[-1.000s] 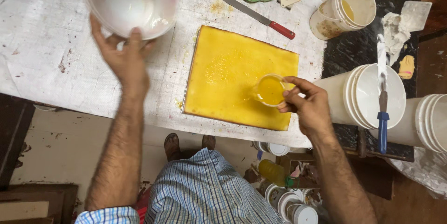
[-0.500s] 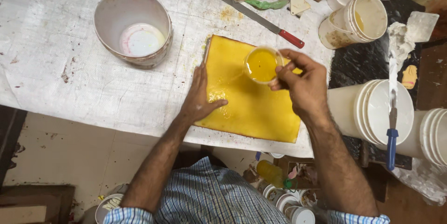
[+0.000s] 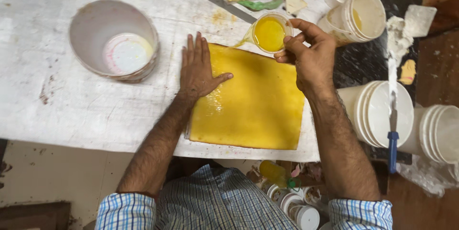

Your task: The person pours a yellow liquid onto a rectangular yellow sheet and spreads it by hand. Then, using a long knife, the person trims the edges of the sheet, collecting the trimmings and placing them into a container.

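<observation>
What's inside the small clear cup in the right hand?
The small clear cup, held by the right hand, holds yellow liquid. The fingers cover its right side, so the level there is hidden.

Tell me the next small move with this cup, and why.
Probably tip the cup a little further, so the yellow liquid runs onto the slab. The right hand holds it tilted over the slab's far edge, and the left hand lies flat on the slab's left side.
</observation>
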